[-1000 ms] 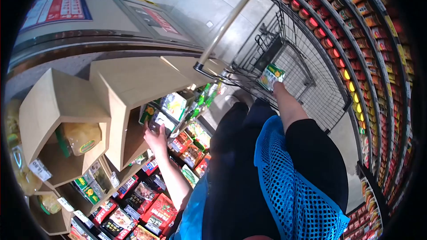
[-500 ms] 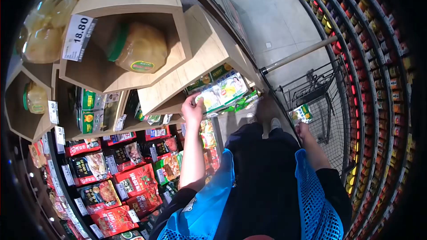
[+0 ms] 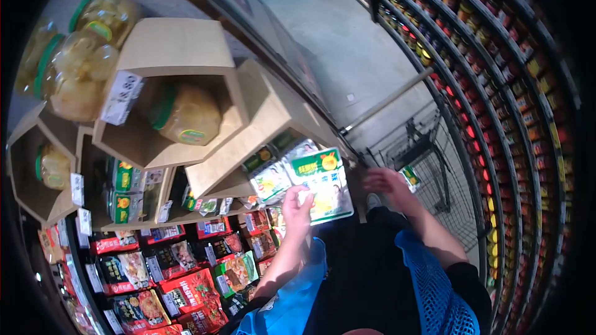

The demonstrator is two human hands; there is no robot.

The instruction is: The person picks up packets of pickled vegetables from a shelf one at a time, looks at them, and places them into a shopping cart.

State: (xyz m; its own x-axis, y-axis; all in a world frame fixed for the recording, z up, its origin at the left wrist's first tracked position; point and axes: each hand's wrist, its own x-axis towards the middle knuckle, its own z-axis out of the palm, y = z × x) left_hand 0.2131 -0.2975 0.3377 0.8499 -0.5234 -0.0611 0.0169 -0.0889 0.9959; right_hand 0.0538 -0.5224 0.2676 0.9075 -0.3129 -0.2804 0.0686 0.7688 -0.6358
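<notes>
Green-and-white pouch [image 3: 328, 186], one, lying in the head view just off centre toward 5 o'clock, its printed face showing. Left hand [image 3: 298, 208], bare: pinching the pouch at its 8 o'clock edge, thumb and fingers closing on it. Right hand [image 3: 390, 183], bare: hovering toward 4 o'clock, apart from the pouch, its fingers pointing at it; blur is hiding how wide they are standing, so cannot tell. Similar packs [image 3: 270, 181]: sitting in an angled wooden box [image 3: 245, 121], just beside the pouch. Wire cart [image 3: 450, 195]: standing toward 3 o'clock, carrying a small green-and-white pack [image 3: 410, 177]. Jar, green-lidded [image 3: 192, 116]: resting in a hexagonal wooden cubby toward 10 o'clock. Red packets [image 3: 194, 294]: filling shelves toward 7 o'clock.
</notes>
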